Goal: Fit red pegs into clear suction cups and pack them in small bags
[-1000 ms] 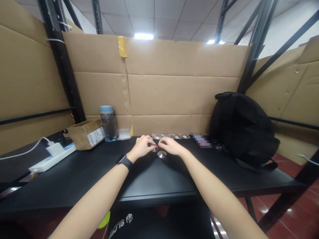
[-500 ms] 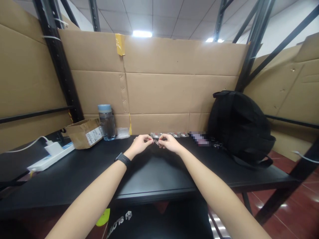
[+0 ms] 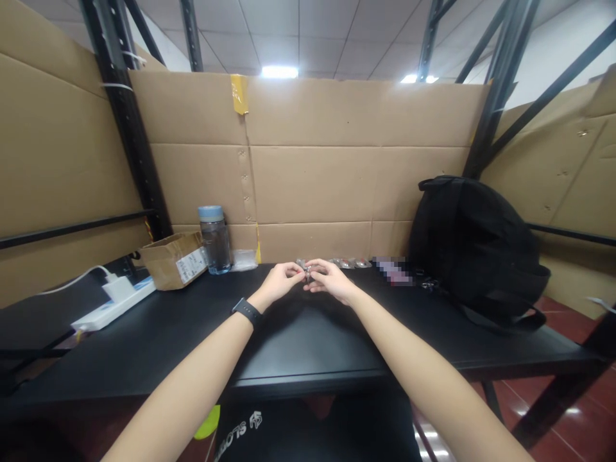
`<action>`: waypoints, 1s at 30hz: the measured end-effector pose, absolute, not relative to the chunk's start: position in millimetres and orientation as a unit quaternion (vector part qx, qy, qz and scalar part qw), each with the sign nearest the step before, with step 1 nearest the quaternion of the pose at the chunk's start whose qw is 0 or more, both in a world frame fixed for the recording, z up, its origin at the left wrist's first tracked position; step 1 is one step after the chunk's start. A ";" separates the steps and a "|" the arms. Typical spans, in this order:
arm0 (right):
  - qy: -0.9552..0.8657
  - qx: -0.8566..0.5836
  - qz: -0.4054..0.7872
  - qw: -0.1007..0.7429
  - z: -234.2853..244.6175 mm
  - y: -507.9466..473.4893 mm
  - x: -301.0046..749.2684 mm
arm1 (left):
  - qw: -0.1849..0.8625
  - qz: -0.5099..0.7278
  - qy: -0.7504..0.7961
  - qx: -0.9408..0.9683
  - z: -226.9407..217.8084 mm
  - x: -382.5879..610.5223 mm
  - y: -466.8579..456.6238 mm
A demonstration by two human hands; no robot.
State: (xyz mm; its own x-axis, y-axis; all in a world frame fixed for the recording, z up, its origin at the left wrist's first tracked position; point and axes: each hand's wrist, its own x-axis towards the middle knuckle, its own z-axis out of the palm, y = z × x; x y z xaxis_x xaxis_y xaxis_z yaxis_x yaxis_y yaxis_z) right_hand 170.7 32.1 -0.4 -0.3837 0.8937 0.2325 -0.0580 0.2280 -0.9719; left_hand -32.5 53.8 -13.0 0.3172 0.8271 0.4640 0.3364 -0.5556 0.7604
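Both my hands meet above the far middle of the black table (image 3: 308, 340). My left hand (image 3: 280, 283), with a black watch (image 3: 246, 311) on its wrist, and my right hand (image 3: 329, 280) pinch a small shiny metal piece (image 3: 307, 274) between their fingertips. The piece is too small to name. Behind the hands a row of small round metal pieces (image 3: 347, 263) lies along the cardboard wall.
A water bottle (image 3: 215, 239), a small cardboard box (image 3: 176, 260) and a white power strip (image 3: 115, 301) stand at the left. A clear plastic bag (image 3: 245, 259) lies by the bottle. A black backpack (image 3: 474, 247) fills the right side. Cardboard walls (image 3: 312, 173) enclose the table.
A second ago a round metal piece lay on the table under my hands. Now both hands hold a small piece lifted off the table, fingertips closer together.
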 end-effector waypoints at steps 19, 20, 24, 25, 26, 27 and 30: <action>-0.701 -0.386 0.427 0.422 -1.3 35.3 179.9 | -0.073 0.159 0.693 0.700 -15.9 -138.0 82.6; -0.703 -0.386 0.424 0.421 -1.4 35.6 180.4 | -0.066 0.149 0.701 0.694 -17.4 -145.1 83.7; -0.713 -0.377 0.420 0.417 -2.9 37.4 182.1 | -0.052 0.142 0.712 0.686 -20.8 -156.8 86.2; -0.715 -0.376 0.418 0.416 -3.3 37.9 182.5 | -0.052 0.145 0.714 0.683 -20.7 -156.6 86.4; -0.716 -0.376 0.415 0.416 -3.7 38.5 182.9 | -0.053 0.149 0.715 0.681 -20.3 -155.8 86.5; -0.717 -0.376 0.413 0.417 -4.1 39.1 183.2 | -0.056 0.154 0.715 0.680 -19.5 -154.9 86.3; -0.718 -0.376 0.408 0.420 -5.1 40.7 183.5 | -0.071 0.169 0.711 0.679 -16.1 -152.6 84.7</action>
State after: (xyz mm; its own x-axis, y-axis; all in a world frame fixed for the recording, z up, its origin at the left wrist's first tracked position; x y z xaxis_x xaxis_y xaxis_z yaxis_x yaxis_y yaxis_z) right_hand 183.5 40.7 -5.1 -0.3644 0.8828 0.2965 0.1971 0.3843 -0.9019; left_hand -152.6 84.7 -16.1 -0.0672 0.9413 0.3308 0.9894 0.0201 0.1438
